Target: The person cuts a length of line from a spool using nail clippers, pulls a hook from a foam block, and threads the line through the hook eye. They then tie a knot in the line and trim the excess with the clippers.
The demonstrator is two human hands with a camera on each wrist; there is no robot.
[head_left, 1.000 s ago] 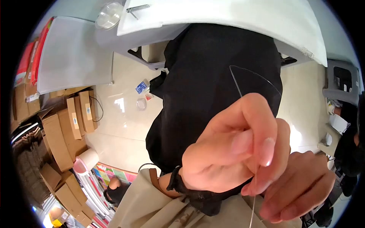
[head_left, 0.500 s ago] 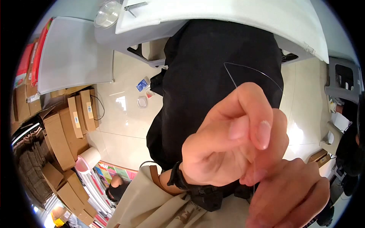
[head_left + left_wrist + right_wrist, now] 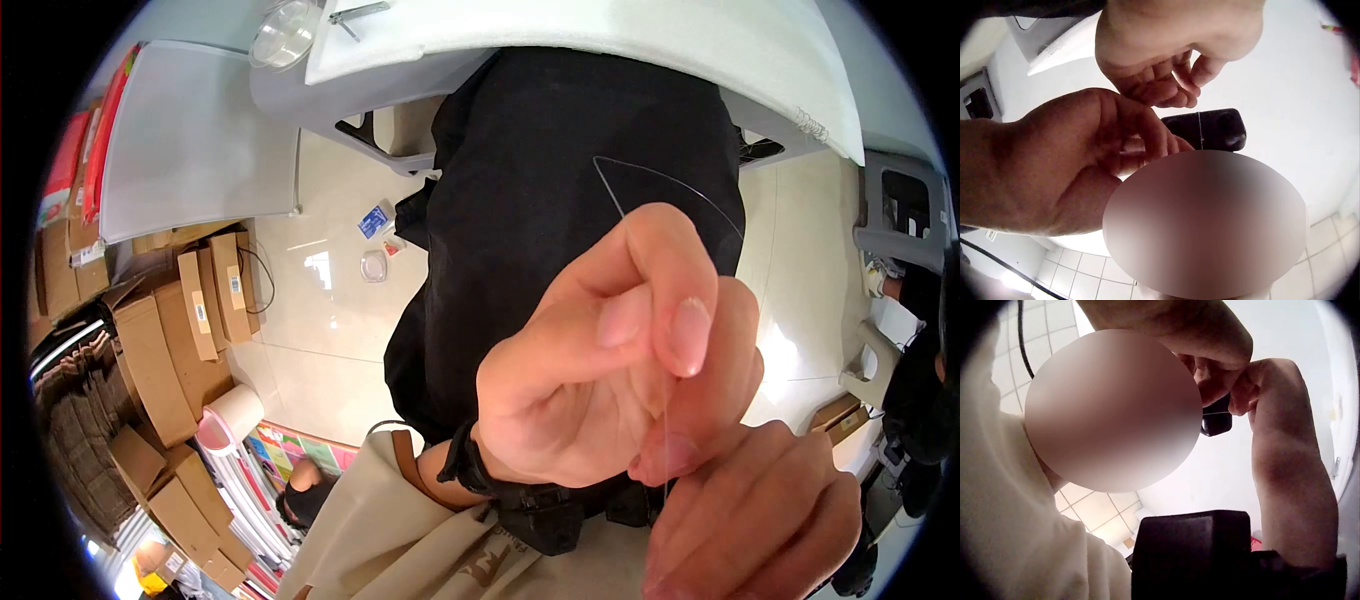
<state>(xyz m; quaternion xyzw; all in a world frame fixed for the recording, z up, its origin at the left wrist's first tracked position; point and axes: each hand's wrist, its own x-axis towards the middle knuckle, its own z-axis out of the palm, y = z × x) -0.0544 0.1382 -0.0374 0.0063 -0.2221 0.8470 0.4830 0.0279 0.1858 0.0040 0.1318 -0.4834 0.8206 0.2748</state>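
Note:
Close to the camera in the head view, my left hand (image 3: pixel 610 350), wearing a black wrist strap, pinches a thin clear thread (image 3: pixel 666 430). A bent loop of it stands above the curled index finger, over black cloth (image 3: pixel 530 200). Below and to the right, my right hand (image 3: pixel 760 515) has its fingers curled, and the thread runs down towards it. In the left wrist view the left hand (image 3: pixel 1179 56) is on top, the right hand (image 3: pixel 1085 156) below. The right wrist view has the thread stretched across the small gap between both hands' fingertips. The right fingers' grip is partly hidden.
A white-topped table (image 3: pixel 600 40) carries nail clippers (image 3: pixel 358 14) and a small coil of fine wire (image 3: pixel 812 125). Beside them is a clear plastic container (image 3: pixel 285 35). Cardboard boxes (image 3: pixel 160 370) line the left; a blue packet (image 3: pixel 373 222) lies on the floor. A grey stool (image 3: pixel 900 205) stands right.
Both hands have risen a little in the head view, and the right hand has shifted left, nearer the left hand's lower fingers. The left hand keeps its pinch on the thread.

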